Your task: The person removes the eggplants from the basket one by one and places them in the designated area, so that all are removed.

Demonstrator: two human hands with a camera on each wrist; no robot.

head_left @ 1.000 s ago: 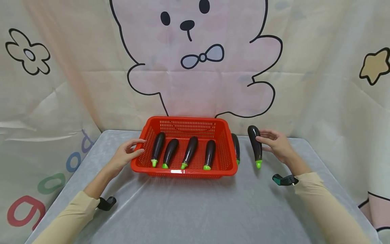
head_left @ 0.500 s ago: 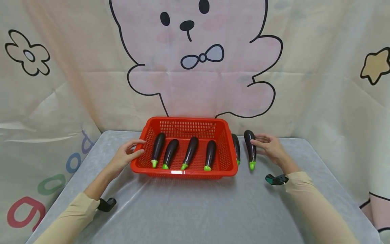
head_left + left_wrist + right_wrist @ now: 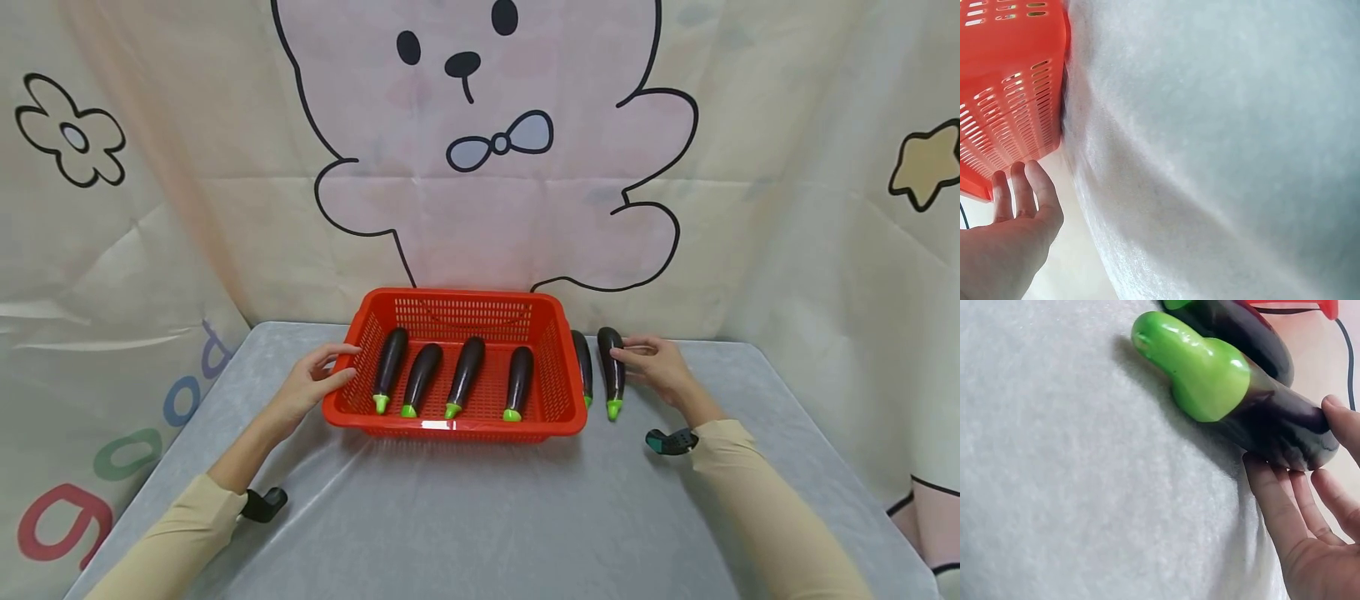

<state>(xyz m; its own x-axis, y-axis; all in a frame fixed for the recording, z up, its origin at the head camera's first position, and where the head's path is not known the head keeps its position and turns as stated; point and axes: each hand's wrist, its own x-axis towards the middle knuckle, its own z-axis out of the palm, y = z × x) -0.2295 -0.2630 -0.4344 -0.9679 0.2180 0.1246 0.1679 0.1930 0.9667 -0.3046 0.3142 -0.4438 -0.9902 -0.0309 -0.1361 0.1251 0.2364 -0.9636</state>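
Observation:
A red slotted basket (image 3: 558, 337) stands mid-table with several dark purple eggplants (image 3: 465, 375) lying side by side inside it, green stems toward me. Two more lie on the cloth just right of the basket: one eggplant (image 3: 581, 365) against its wall, the other eggplant (image 3: 611, 371) beside it. My right hand (image 3: 652, 367) touches that outer eggplant (image 3: 1260, 406) with straight fingers (image 3: 1297, 512) and the thumb tip. My left hand (image 3: 311, 383) rests with straight fingers (image 3: 1016, 194) against the basket's left wall (image 3: 1010, 94).
A grey-white cloth (image 3: 480, 517) covers the table; its front half lies bare. A cartoon bear curtain (image 3: 480, 167) hangs right behind the basket. Black wrist straps (image 3: 262, 502) show at both sleeves.
My right hand has carried the outer eggplant down and to the left, from lifted off the table to lying beside the eggplant next to the basket. The left hand has stayed put.

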